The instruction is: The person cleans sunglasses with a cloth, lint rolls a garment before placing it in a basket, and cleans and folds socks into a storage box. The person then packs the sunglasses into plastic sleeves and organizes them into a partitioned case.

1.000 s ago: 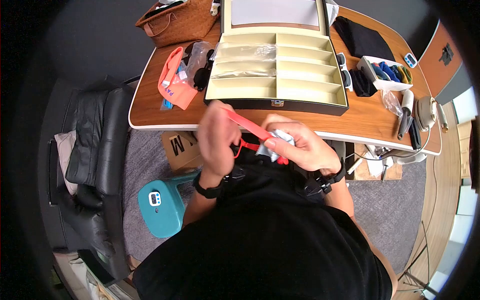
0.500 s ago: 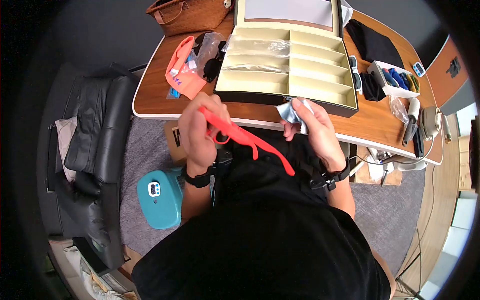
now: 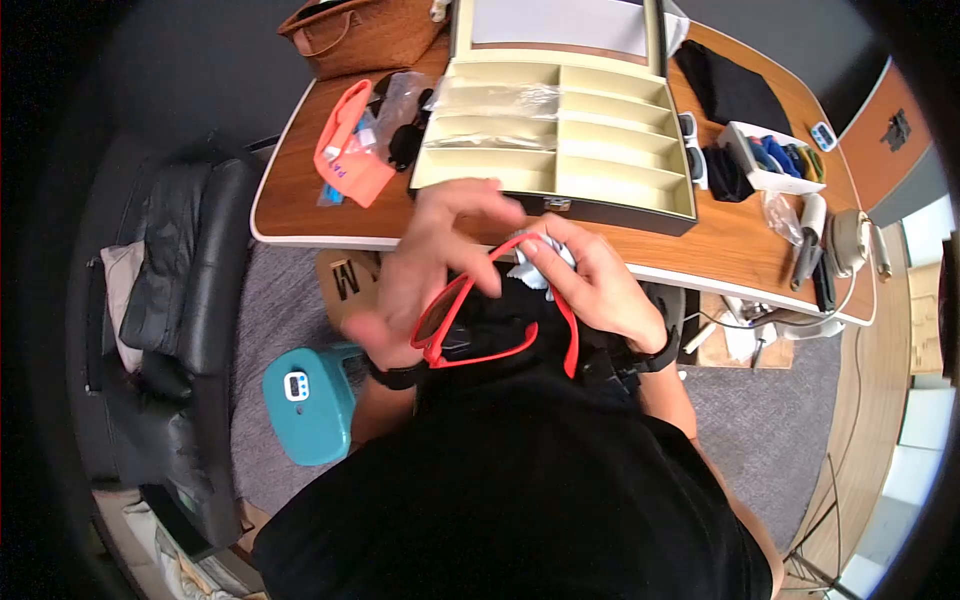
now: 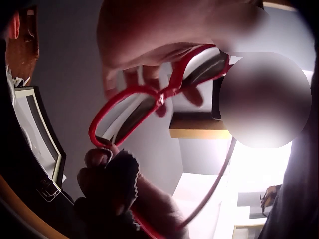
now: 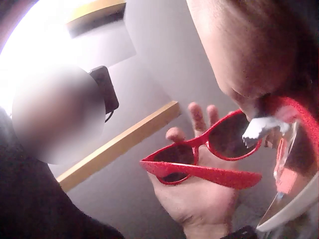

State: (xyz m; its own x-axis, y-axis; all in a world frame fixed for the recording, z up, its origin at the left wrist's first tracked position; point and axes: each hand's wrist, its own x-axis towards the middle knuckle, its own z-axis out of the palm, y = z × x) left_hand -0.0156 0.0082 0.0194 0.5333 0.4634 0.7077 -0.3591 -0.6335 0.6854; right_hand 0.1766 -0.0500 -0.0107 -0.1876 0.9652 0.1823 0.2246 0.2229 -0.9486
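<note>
Red-framed sunglasses (image 3: 440,312) with dark lenses are held over the lap, temples unfolded. My right hand (image 3: 597,275) pinches one end of the frame, together with a small pale grey cleaning cloth (image 3: 537,268) that has a zigzag edge. The left hand (image 3: 430,260), blurred in the head view, spreads its fingers beside the lenses. In the right wrist view its open palm (image 5: 202,196) lies behind the sunglasses. From the left wrist, the lenses (image 4: 134,112) show in front of those extended fingers.
A black display case (image 3: 620,213) with cream compartments stands open on the wooden table (image 3: 300,215). An orange pouch (image 3: 365,180), dark sunglasses (image 3: 405,147) and a basket (image 3: 365,45) are at left. At right are a white box (image 3: 790,178) of colourful rolled items and a black cloth (image 3: 735,90).
The sunglasses passed from my left hand's grip to the right hand and turned, lenses now leftward. The right hand with the cloth moved left to them; the left hand opened out.
</note>
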